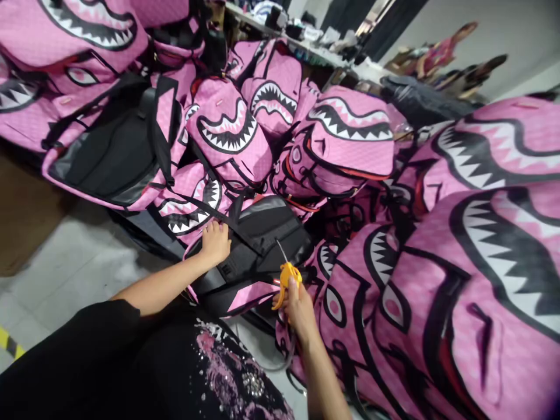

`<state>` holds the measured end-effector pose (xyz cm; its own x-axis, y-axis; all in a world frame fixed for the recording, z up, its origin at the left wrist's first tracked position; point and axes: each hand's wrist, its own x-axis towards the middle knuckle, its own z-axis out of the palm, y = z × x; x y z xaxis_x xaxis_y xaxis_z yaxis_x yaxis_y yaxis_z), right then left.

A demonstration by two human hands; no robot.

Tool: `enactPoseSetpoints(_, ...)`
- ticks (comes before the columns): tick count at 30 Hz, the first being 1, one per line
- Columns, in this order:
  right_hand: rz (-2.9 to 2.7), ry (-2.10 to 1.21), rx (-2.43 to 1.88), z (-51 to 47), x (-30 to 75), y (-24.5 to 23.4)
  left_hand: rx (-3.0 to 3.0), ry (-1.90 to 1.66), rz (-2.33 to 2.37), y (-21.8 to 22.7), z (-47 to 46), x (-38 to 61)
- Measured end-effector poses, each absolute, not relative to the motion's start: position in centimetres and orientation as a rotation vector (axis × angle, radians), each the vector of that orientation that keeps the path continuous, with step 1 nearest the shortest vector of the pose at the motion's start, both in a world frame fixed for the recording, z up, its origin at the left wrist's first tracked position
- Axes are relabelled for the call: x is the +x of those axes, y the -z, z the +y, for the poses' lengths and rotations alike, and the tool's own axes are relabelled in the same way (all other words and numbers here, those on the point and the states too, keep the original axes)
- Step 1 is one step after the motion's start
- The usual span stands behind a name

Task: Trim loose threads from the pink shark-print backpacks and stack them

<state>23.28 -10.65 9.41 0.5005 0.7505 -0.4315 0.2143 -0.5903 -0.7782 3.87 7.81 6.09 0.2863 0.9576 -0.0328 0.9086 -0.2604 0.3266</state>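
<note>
A pink backpack with a black padded back panel lies in front of me, back side up, its black straps across it. My left hand is at its left side, fingers curled down onto the black strap area; the fingertips are partly hidden. My right hand is closed around a yellow air blow gun with a thin metal nozzle. The nozzle points up and away over the back panel. A grey hose runs below my right wrist.
Pink shark-mouth backpacks are piled ahead, and more are stacked close on my right. Another backpack lies back side up at left. Behind stand a cluttered table and a person. Tiled floor shows at left.
</note>
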Motion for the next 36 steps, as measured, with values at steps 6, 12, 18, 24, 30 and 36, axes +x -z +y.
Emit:
enactPoseSetpoints(6, -1.097, -0.894, -2.411, -5.1, 25.8, -13.6, 2.028, -0.518, 1.216, -8.0, 7.9, 3.5)
enactPoseSetpoints(12, -1.251, -1.227, -2.258, -5.7, 24.4, -14.6, 0.973, -0.458, 1.011, -5.5, 12.9, 1.5)
enactPoseSetpoints(18, -1.394, -1.312, -2.197, -5.0, 23.8, -15.2, 0.898, -0.311, 0.83, -5.5, 13.3, 0.7)
enactPoseSetpoints(24, -1.542, -1.129, -2.217, -5.3, 23.2, -15.5, 1.091, -0.271, 0.888, -5.9, 12.5, 2.1)
enactPoseSetpoints(30, -1.303, -0.5, -2.941, -7.0, 28.6, -20.2, 1.882, -0.332, 0.954, -4.6, 9.9, 6.0)
enactPoseSetpoints(36, -1.565, -0.94, -2.951, -10.5, 28.3, -19.4, 2.284, -0.341, 1.226, -6.9, 8.1, 8.0)
